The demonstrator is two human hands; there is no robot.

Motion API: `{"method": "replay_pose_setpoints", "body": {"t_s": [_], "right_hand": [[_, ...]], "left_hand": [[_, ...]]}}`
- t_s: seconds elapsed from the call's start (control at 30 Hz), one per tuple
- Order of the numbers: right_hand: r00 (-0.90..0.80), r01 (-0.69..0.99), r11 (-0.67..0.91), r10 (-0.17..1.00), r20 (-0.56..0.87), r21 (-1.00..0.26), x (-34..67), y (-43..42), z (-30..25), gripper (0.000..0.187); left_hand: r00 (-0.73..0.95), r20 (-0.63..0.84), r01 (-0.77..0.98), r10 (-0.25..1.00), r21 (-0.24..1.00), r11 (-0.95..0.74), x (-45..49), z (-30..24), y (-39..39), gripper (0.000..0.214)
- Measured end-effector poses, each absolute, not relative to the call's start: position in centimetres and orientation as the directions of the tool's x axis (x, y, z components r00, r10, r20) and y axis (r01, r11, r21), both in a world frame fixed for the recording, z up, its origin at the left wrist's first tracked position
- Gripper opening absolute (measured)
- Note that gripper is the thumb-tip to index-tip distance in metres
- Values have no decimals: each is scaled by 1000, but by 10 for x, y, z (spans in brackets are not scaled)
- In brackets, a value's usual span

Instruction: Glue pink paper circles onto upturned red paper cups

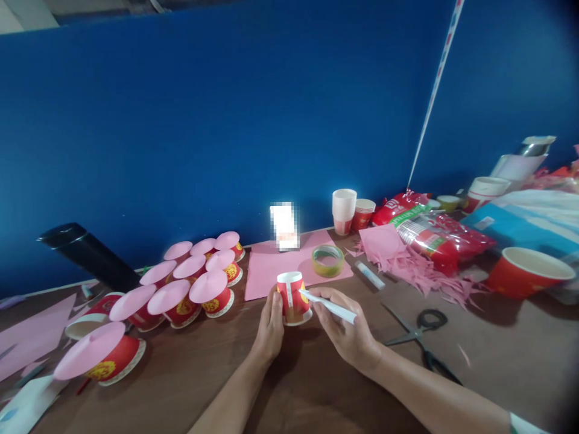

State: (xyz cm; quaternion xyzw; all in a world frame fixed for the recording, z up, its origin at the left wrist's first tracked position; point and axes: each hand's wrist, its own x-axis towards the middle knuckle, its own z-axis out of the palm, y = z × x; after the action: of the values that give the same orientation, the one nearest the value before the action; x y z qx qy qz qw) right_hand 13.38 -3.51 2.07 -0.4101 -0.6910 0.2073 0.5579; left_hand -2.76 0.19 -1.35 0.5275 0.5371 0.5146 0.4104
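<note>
A red paper cup [294, 298] stands upside down on the table in front of me, its white base up and its rim spread at the bottom. My left hand [270, 328] is closed against the cup's left side. In my right hand [346, 328] is a slim white pen-like tool [333, 307], its tip at the cup's right side near a yellow print. I cannot make out what kind of tip it has. Close behind the cup are a pink paper sheet [266, 274] and a roll of tape [327, 261] lying on it.
Several upturned red cups with pink paper cones [169, 296] stand at left, near a black flask [88, 253]. Scissors [418, 334] and a glue stick [370, 275] lie at right. Beyond them are pink paper scraps [420, 271], bagged cups [446, 235] and stacked cups [344, 211].
</note>
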Motion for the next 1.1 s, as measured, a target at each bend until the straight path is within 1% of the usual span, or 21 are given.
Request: {"method": "replay_pose_setpoints", "body": {"t_s": [0.1, 0.2, 0.47, 0.57, 0.73, 0.9, 1.03, 1.1], "right_hand": [[-51, 339, 574, 802, 595, -745, 134, -35, 21, 19], [-62, 347, 579, 799, 598, -738, 134, -35, 21, 18], [-56, 367, 592, 784, 618, -718, 134, -34, 19, 18], [-49, 370, 592, 782, 621, -716, 134, -34, 20, 17], [-80, 387, 601, 777, 624, -699, 134, -34, 21, 15], [-85, 401, 603, 775, 627, -690, 133, -33, 20, 14], [-101, 418, 610, 768, 632, -674, 132, -33, 20, 13], [-93, 418, 607, 769, 633, -676, 132, -33, 20, 13]], "left_hand": [[-78, 90, 184, 993, 980, -74, -27, -12, 2, 51], [-44, 96, 182, 994, 979, -87, -26, -9, 2, 53], [-78, 91, 179, 993, 981, -76, -25, -8, 1, 46], [-90, 80, 194, 993, 979, -61, -24, -5, 0, 47], [-41, 87, 196, 995, 977, -78, -24, 0, -1, 47], [-10, 135, 189, 991, 973, -131, -25, -3, 2, 50], [-44, 137, 201, 990, 972, -125, -27, -8, 4, 53], [-33, 132, 204, 991, 971, -123, -28, -12, 6, 54]]}}
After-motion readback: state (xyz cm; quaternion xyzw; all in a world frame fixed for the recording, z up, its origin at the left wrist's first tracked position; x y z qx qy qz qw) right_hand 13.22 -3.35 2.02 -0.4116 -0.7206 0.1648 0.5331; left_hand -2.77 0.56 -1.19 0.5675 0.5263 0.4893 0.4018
